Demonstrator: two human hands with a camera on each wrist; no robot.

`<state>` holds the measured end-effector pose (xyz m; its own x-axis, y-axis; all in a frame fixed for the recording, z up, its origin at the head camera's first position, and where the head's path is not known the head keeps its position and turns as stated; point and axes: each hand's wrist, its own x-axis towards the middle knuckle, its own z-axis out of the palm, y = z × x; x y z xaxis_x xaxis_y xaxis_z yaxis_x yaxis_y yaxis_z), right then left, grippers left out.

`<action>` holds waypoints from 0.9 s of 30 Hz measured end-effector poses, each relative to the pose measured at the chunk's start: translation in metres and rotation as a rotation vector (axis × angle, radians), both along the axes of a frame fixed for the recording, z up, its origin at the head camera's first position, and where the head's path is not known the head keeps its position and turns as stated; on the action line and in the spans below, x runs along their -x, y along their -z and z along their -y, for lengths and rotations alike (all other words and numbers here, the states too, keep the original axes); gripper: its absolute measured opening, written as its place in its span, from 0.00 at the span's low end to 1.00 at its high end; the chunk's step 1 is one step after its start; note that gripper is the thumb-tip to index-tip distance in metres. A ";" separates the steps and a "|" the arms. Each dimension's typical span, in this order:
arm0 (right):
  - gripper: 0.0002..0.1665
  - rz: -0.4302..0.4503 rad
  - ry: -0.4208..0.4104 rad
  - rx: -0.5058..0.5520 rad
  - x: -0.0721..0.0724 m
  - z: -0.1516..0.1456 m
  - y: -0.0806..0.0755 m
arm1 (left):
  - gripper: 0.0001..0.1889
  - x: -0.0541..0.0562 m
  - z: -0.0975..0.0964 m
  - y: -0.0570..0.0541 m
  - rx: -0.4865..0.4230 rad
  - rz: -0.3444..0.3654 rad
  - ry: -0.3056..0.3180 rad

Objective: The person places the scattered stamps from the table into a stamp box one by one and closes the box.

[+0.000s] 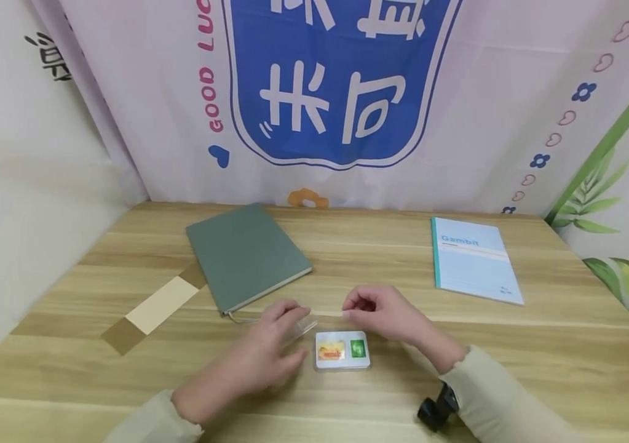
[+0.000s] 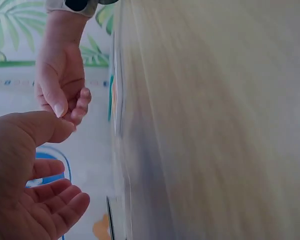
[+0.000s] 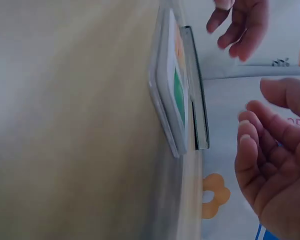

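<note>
A small flat card pack (image 1: 342, 350) with a white top, a yellow-orange picture and a green square lies on the table between the two hands. My left hand (image 1: 267, 344) hovers just left of it, fingers loosely bent and thumb apart. Beside its fingertips shows a clear plastic piece (image 1: 307, 325), partly hidden by the hand; whether they touch I cannot tell. To the upper right of the pack is my right hand (image 1: 383, 312), its fingers loosely curled. Nothing shows between the right fingers (image 3: 247, 145) in the right wrist view.
A dark green notebook (image 1: 250, 255) lies behind the left hand, with a brown and cream strip (image 1: 154, 306) to its left. At the right back is a light blue Gambit notebook (image 1: 474, 261). A printed curtain (image 1: 170, 123) hangs behind the table (image 1: 369, 246).
</note>
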<state>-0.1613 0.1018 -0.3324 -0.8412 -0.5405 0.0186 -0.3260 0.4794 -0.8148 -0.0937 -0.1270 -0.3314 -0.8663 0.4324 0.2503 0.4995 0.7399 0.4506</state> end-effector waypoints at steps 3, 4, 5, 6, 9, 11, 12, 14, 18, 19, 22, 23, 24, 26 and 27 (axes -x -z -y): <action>0.10 -0.068 -0.133 -0.076 0.015 0.009 -0.005 | 0.29 0.000 0.011 0.001 0.003 -0.014 -0.039; 0.13 -0.083 -0.172 -0.106 0.020 0.013 -0.006 | 0.30 -0.001 0.014 0.002 -0.005 -0.007 -0.045; 0.16 -0.097 -0.210 -0.136 0.024 0.017 -0.006 | 0.30 -0.001 0.018 0.003 -0.008 0.007 -0.059; 0.18 -0.110 -0.246 -0.165 0.028 0.021 -0.007 | 0.31 -0.002 0.021 0.004 -0.010 0.027 -0.075; 0.26 -0.123 -0.325 -0.266 0.038 0.032 -0.006 | 0.34 -0.003 0.029 0.006 -0.012 0.106 -0.149; 0.30 -0.127 -0.355 -0.334 0.043 0.039 -0.006 | 0.35 -0.002 0.033 0.008 -0.009 0.154 -0.200; 0.32 -0.126 -0.366 -0.366 0.045 0.042 -0.006 | 0.36 -0.002 0.034 0.008 -0.005 0.172 -0.221; 0.34 -0.123 -0.382 -0.409 0.048 0.047 -0.006 | 0.37 -0.001 0.036 0.008 0.003 0.188 -0.238; 0.37 -0.123 -0.410 -0.450 0.053 0.054 -0.006 | 0.38 0.002 0.038 0.009 0.006 0.206 -0.246; 0.38 -0.121 -0.417 -0.454 0.054 0.056 -0.007 | 0.39 0.002 0.038 0.009 0.007 0.212 -0.251; 0.39 -0.116 -0.446 -0.470 0.058 0.060 -0.008 | 0.41 0.003 0.039 0.009 0.015 0.242 -0.275; 0.40 -0.110 -0.454 -0.470 0.059 0.062 -0.009 | 0.42 0.004 0.039 0.009 0.021 0.249 -0.282; 0.41 -0.106 -0.462 -0.476 0.060 0.064 -0.010 | 0.42 0.005 0.039 0.008 0.025 0.258 -0.286; 0.41 -0.105 -0.474 -0.484 0.062 0.067 -0.011 | 0.43 0.007 0.039 0.007 0.038 0.266 -0.289; 0.42 -0.106 -0.478 -0.490 0.063 0.069 -0.011 | 0.43 0.008 0.039 0.007 0.045 0.268 -0.288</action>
